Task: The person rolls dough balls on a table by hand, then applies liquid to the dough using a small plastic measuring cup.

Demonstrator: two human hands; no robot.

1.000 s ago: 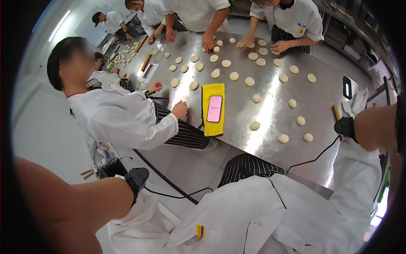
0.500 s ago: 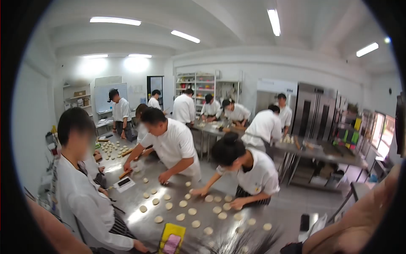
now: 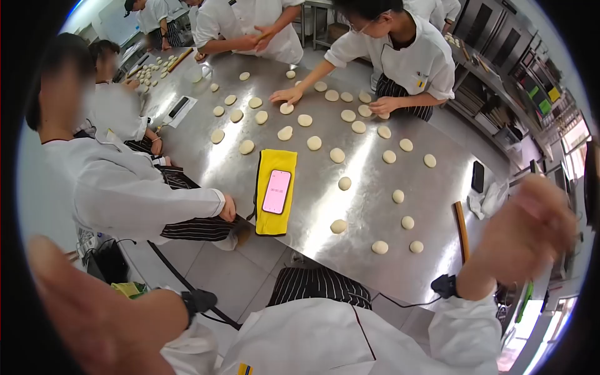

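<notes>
My left hand [image 3: 81, 312] is raised close to the camera at the lower left, blurred, its fingers too unclear to read. At the right, my right hand [image 3: 528, 231] is lifted above the table's edge and smeared by motion. Nothing can be made out in either hand. A black band circles each wrist. Nearest to my right hand are a wooden rolling pin [image 3: 462, 231], a crumpled white cloth [image 3: 490, 200] and a black phone [image 3: 478, 177]. Flattened rounds of dough [image 3: 337, 155] lie spread over the steel table [image 3: 369, 281] before me.
A yellow cloth [image 3: 269, 224] bears a phone with a pink screen [image 3: 277, 192]. A co-worker opposite presses a dough round with one hand [image 3: 287, 95]. Another person [image 3: 125, 187] stands at my left, a hand by the table edge. More dough balls [image 3: 147, 73] sit at the far left.
The view has tilted down to the table, and more of my raised hands and forearms shows. A co-worker across the table has brought both hands together above it.
</notes>
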